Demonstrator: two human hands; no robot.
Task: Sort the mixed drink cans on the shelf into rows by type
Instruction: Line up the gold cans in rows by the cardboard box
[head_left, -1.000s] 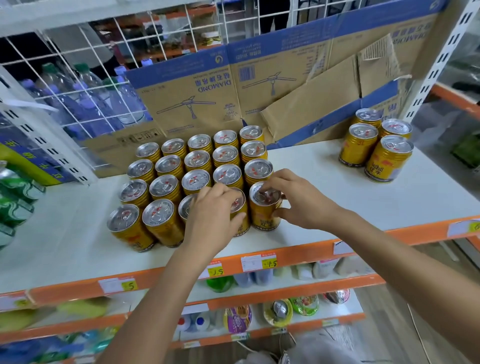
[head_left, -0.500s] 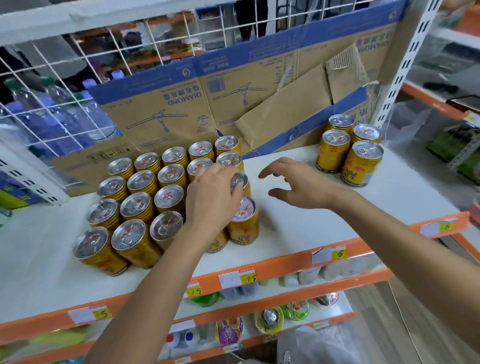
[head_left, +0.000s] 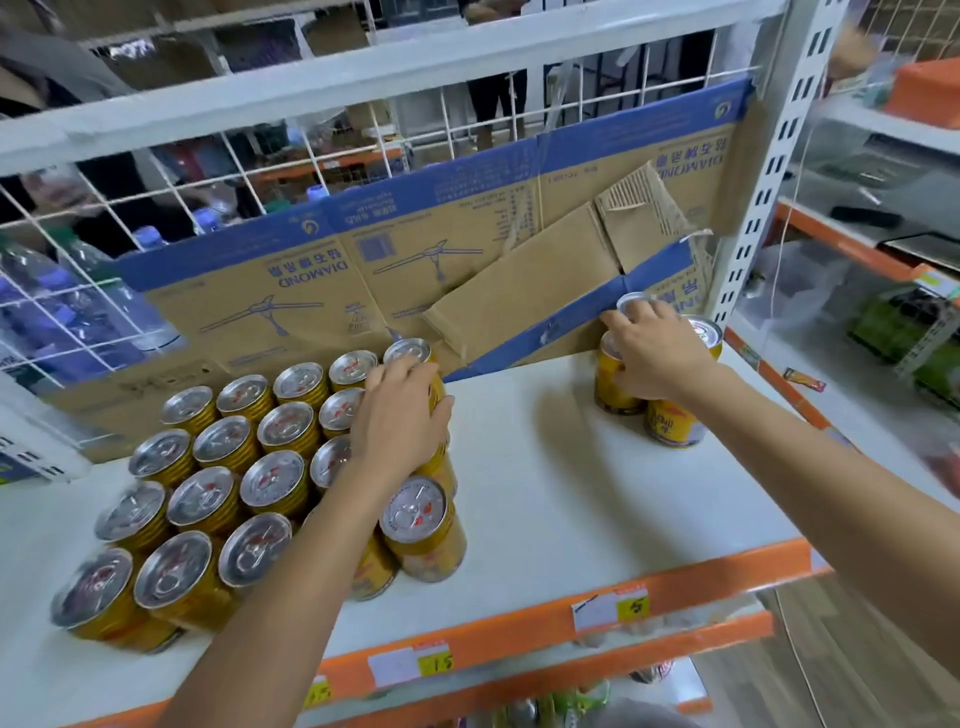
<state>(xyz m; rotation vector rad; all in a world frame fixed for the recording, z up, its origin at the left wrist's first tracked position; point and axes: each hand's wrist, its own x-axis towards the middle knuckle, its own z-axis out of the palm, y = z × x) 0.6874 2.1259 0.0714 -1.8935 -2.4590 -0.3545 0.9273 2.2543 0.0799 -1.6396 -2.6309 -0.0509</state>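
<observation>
Gold drink cans (head_left: 260, 483) fill packed rows on the shelf's (head_left: 571, 493) left, with a smaller cluster (head_left: 672, 423) at right rear. The left hand (head_left: 400, 415) lies palm-down over the rows' right column, its grip impossible to tell; the outstretched right hand (head_left: 657, 353) curls over the smaller cluster, grasping it

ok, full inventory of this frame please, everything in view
block of cans: about twenty, gold with silver tops, shelf left; some hidden under the arm
cluster of cans: four show, gold, shelf back right
shelf: one, white, orange front edge
price tags: several, yellow and white, on that edge
cardboard: flattened, brown and blue, against the back
bottles: several, clear, far left behind the shelf
left hand: rests on the block's right side
right hand: over the cluster, fingers curled; grip unclear
</observation>
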